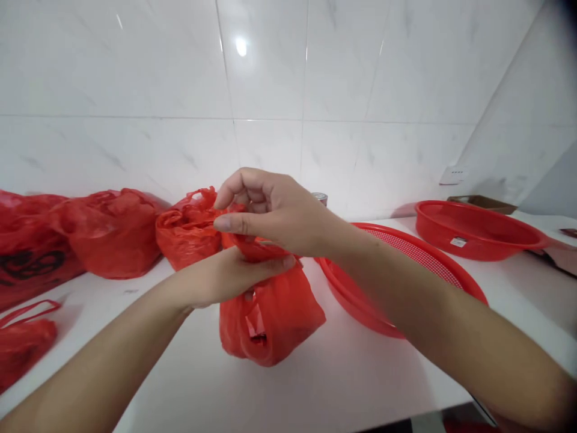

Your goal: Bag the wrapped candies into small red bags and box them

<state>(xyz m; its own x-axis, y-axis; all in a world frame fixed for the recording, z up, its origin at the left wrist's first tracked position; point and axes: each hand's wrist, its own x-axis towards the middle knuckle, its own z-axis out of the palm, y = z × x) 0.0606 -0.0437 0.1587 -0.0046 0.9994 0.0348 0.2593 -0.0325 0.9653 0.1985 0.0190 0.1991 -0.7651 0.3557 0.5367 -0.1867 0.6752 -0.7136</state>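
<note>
A red plastic bag (295,307) with something bulky inside is in front of me over the white table. A gap in its side shows a shiny packet within, too little to name. My left hand (229,273) is closed on the bag's gathered top, its thumb lying across the red plastic. Crossed above it is my right hand (279,207), with thumb and forefinger apart and the other fingers curled. Red plastic shows just behind and below those fingertips, and I see none clearly gripped in them.
More red bags (112,231) line the wall at the left, with a smaller red bag (27,349) nearer me. Right of my hands lies a red perforated basket (451,273). A red basin (478,240) stands behind it, near a brown tray (484,203). A can (321,198) is partly hidden.
</note>
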